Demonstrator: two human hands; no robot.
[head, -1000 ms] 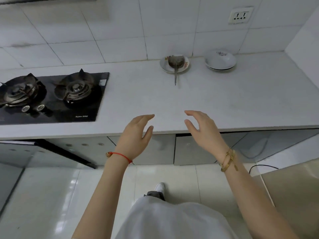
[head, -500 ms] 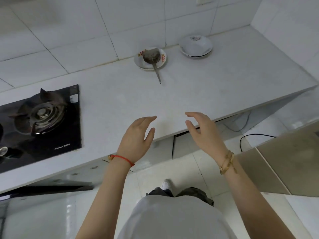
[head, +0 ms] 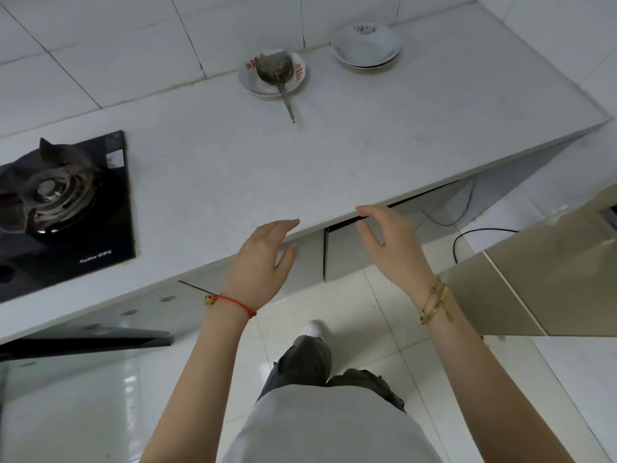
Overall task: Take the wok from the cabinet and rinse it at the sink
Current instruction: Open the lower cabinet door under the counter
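Observation:
Neither the wok nor the sink is in view. Grey cabinet doors [head: 344, 252] run under the white countertop [head: 300, 162], and they look closed. My left hand [head: 263, 262], with a red cord at the wrist, hovers open at the counter's front edge, over the left door. My right hand [head: 390, 245], with gold bracelets at the wrist, is open too, its fingertips near the top edge of the right door. Both hands are empty.
A black gas hob [head: 63, 212] sits on the counter at left. A plate with a metal ladle [head: 277, 75] and stacked white bowls [head: 365, 45] stand by the tiled wall. A black cable [head: 467, 235] lies on the glossy floor. A beige surface [head: 551, 279] juts in at right.
The view has tilted down and swung right, so the hob slid left and the floor and my legs show. Both hands now sit lower, at the counter's edge, by the cabinet doors.

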